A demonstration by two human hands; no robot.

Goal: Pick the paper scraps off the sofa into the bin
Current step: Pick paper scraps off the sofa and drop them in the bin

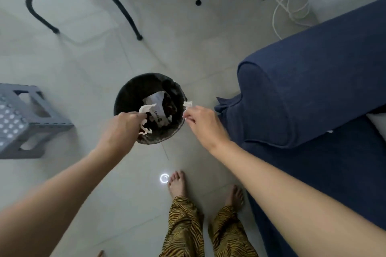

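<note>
A round black bin [133,89] stands on the tiled floor in front of me, with printed paper and dark rubbish inside. My left hand [123,125] is over the bin's near rim, closed on white torn paper scraps [146,108] that hang over the opening. My right hand [200,119] hovers at the bin's right edge, pinching a small white paper scrap [188,104] between its fingertips. The blue sofa [313,94] stands to the right, its armrest close to my right hand.
A grey plastic step stool [27,119] stands at the left. Black metal chair legs [117,4] stand at the back, and a white cable [290,6] coils at the back right. My bare feet [177,183] are on the floor just behind the bin.
</note>
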